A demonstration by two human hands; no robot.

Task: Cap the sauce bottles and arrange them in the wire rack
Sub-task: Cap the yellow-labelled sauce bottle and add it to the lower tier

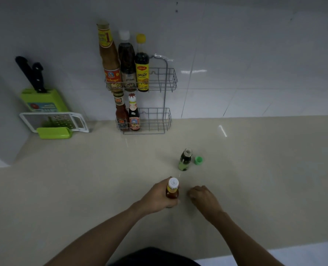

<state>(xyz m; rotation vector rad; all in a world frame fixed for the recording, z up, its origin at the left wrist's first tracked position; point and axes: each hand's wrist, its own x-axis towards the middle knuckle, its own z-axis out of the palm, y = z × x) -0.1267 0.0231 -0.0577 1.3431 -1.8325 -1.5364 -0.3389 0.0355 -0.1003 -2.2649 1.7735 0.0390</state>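
Observation:
My left hand point(156, 197) grips a small orange-red sauce bottle point(172, 191) with a white cap on it, upright on the counter. Just to its right, my right hand point(202, 196) rests with fingers curled and nothing visible in it. Farther back stands a dark bottle with a green label point(185, 159), its mouth uncovered, and a loose green cap point(198, 160) lies beside it on the right. The two-tier wire rack point(165, 77) stands against the wall. Its upper tier holds three tall bottles point(127, 62) at the left; the lower tier point(155, 120) holds two small bottles point(128, 116).
A green knife block with black-handled knives point(42, 96) leans at the back left, with a white and green grater point(55, 121) in front of it. The beige counter point(82, 179) spreads around my hands, and its front edge runs near the bottom right.

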